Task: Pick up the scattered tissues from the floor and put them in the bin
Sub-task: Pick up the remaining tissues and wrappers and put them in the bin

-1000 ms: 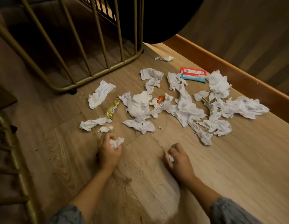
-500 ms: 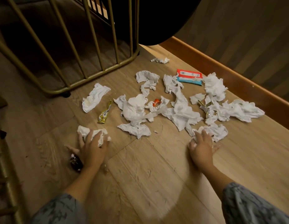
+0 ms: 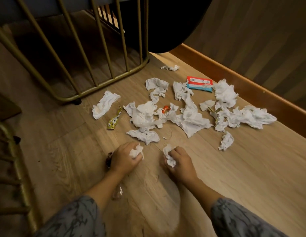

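Several crumpled white tissues (image 3: 188, 115) lie scattered on the wooden floor (image 3: 251, 168) ahead of me. My left hand (image 3: 125, 159) grips a balled tissue (image 3: 136, 151) just above the floor. My right hand (image 3: 180, 164) grips another crumpled tissue (image 3: 168, 156). Both hands sit close together near the front edge of the pile. One loose tissue (image 3: 104, 104) lies apart at the left, another small one (image 3: 225, 141) at the right. No bin is in view.
Gold metal chair legs (image 3: 97, 53) stand at the back left, more gold bars (image 3: 18, 159) at the left edge. A yellow wrapper (image 3: 114, 118), an orange wrapper (image 3: 166, 109), a red-and-blue tissue pack (image 3: 199, 83) and a dark wrapper (image 3: 108, 159) lie on the floor. A wooden skirting (image 3: 251, 86) runs along the right wall.
Both hands reached out to tissues at the left and right of the pile, gathered them, and have drawn back together in front of me, each now gripping crumpled tissue.
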A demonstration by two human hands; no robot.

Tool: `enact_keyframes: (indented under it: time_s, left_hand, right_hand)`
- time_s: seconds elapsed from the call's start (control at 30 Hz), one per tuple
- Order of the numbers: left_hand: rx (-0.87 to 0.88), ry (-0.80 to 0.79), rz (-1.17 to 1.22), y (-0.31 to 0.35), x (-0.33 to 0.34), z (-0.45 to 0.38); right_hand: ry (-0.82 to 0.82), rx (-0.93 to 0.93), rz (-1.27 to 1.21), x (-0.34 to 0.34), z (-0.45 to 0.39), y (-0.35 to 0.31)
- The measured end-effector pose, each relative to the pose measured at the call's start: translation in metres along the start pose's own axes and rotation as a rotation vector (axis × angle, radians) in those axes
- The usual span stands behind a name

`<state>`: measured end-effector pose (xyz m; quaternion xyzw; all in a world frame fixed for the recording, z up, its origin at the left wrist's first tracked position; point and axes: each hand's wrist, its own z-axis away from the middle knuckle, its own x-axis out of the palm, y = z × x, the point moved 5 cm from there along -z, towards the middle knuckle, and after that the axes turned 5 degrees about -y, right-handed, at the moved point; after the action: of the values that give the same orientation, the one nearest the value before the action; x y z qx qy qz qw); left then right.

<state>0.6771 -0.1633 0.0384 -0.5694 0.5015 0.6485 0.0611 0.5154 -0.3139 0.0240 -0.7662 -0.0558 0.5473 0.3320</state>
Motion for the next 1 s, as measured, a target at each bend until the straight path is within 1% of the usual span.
enact_keyframes:
  time_s: [0.07, 0.17, 0.27, 0.37, 0.43, 0.53, 0.63, 0.73, 0.83, 0.93, 1.0]
  left_hand:
    - [0.103, -0.009, -0.001, 0.034, -0.008, -0.026]
    - [0.287, -0.052, -0.096, 0.089, -0.026, -0.067]
    - [0.474, -0.020, -0.203, 0.151, -0.047, -0.100]
    - [0.545, -0.016, -0.193, 0.216, -0.066, -0.126]
    - [0.509, -0.003, -0.107, 0.257, -0.071, -0.141]
    - [0.391, 0.067, 0.066, 0.319, -0.072, -0.155]
    - [0.291, 0.065, 0.309, 0.387, -0.056, -0.158]
    - [0.223, 0.063, 0.513, 0.457, -0.032, -0.149]
    - [0.188, -0.049, 0.706, 0.530, 0.004, -0.130]
    - [0.178, -0.148, 0.938, 0.597, 0.041, -0.108]
    - [0.179, -0.216, 1.019, 0.639, 0.068, -0.089]
  right_hand:
    - [0.043, -0.035, 0.017, -0.030, -0.021, -0.005]
    - [0.100, -0.086, 0.111, -0.093, -0.051, -0.010]
    - [0.125, -0.185, 0.203, -0.160, -0.071, -0.012]
    - [0.143, -0.249, 0.268, -0.227, -0.080, -0.007]
    - [0.171, -0.265, 0.299, -0.270, -0.081, 0.000]
    - [0.277, -0.225, 0.284, -0.334, -0.072, 0.018]
    - [0.433, -0.184, 0.218, -0.395, -0.041, 0.039]
    - [0.532, -0.172, 0.231, -0.450, 0.003, 0.065]
    - [0.641, -0.100, 0.259, -0.503, 0.055, 0.098]
    - [0.732, 0.012, 0.301, -0.544, 0.108, 0.127]
    - [0.782, 0.102, 0.311, -0.565, 0.145, 0.143]
